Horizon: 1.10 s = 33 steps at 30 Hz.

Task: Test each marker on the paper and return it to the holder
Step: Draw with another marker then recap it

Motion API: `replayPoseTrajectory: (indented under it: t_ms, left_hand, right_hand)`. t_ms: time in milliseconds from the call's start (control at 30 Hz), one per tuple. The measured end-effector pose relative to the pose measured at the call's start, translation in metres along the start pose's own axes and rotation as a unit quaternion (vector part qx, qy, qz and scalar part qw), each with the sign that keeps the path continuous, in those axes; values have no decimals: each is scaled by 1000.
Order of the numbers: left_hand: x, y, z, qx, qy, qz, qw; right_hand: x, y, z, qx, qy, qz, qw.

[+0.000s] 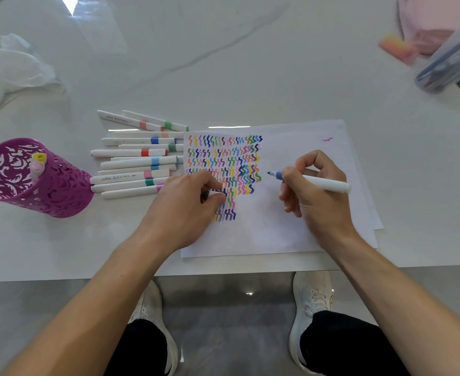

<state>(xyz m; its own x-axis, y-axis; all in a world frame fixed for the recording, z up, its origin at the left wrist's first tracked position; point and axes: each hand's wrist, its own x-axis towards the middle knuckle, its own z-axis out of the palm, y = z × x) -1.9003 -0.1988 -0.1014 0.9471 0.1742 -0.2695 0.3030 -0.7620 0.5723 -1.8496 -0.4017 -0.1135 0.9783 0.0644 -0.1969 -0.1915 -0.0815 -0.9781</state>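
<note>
Gripping the uncapped marker (324,183) like a pen, the right hand (313,185) is aiming its tip at bare paper (291,229). The left hand (191,199) is curling over the squiggles (223,158), apparently pinching a cap (206,194). It is risking smudged ink, and the holder (47,191) is standing well apart.
</note>
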Motion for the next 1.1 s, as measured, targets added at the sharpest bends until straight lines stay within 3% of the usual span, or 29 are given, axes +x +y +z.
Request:
replayPoseTrajectory:
  t_ms: [200,567,867,1100]
  left_hand:
    - [1,-1,-5,-82,42,-7,996]
    - [0,2,-1,-202,-11,-6,979]
    - [-2,4,4,-209,-56,9,976]
    - [-3,5,2,-179,-47,43,982]
  right_hand:
    - [-1,-4,0,6,-38,-28,999]
    - [-3,-8,6,57,-107,-20,992]
    - [-5,-5,8,8,-116,-26,993]
    - [-6,-4,10,41,-131,5,991]
